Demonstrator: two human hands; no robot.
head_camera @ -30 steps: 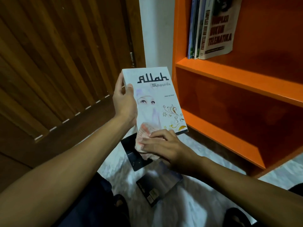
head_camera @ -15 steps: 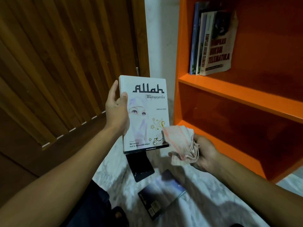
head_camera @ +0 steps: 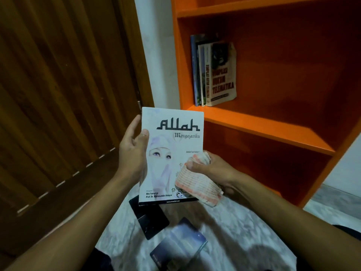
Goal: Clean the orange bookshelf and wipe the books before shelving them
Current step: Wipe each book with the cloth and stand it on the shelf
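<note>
A white paperback [head_camera: 170, 137] with the title "Allah Mengajariku" stands upright in front of me, cover facing me. My left hand [head_camera: 132, 153] grips its left edge, thumb on the cover. My right hand [head_camera: 213, 169] is closed on a crumpled white and pink cloth [head_camera: 197, 184], which lies against the cover's lower right corner. The orange bookshelf [head_camera: 269, 130] rises to the right. Several books [head_camera: 214, 75] lean upright at the left end of its middle shelf.
Two dark books lie on the marble floor below my hands, one [head_camera: 150, 220] nearer the door and one [head_camera: 179, 249] closer to me. A brown wooden door [head_camera: 58, 94] fills the left side. A white wall strip [head_camera: 158, 55] separates door and shelf.
The book has been raised and turned more upright. My right hand lifted the cloth off the cover, bunched it, and now holds it at the cover's lower right corner.
</note>
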